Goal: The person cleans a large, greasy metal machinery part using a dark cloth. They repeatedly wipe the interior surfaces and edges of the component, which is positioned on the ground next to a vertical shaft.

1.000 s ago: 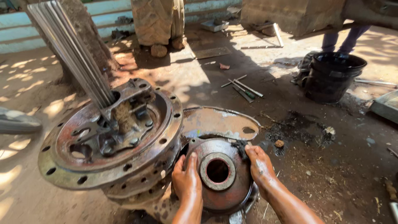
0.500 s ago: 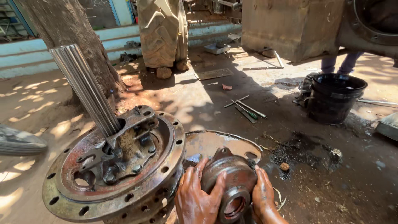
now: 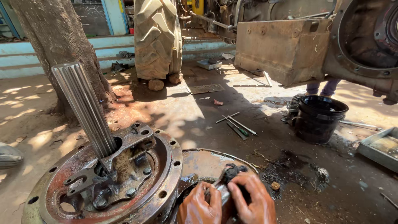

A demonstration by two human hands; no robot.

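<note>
Head view. Left hand (image 3: 201,207), oil-stained, clasped round the near side of a greasy dark metal hub part (image 3: 227,182) at bottom centre. Right hand (image 3: 253,199), fingers curled over the same part from the far side. Part raised just above a rusty round steel pan (image 3: 207,164), just right of a large rusty flanged wheel hub (image 3: 166,166) bearing a long grey splined axle shaft (image 3: 85,108), tilted. Beyond: thick brown tree trunk (image 3: 62,45), worn tractor tyre (image 3: 159,37), black plastic bucket (image 3: 319,118), loose hand tools (image 3: 238,124) on oily ground.
</note>
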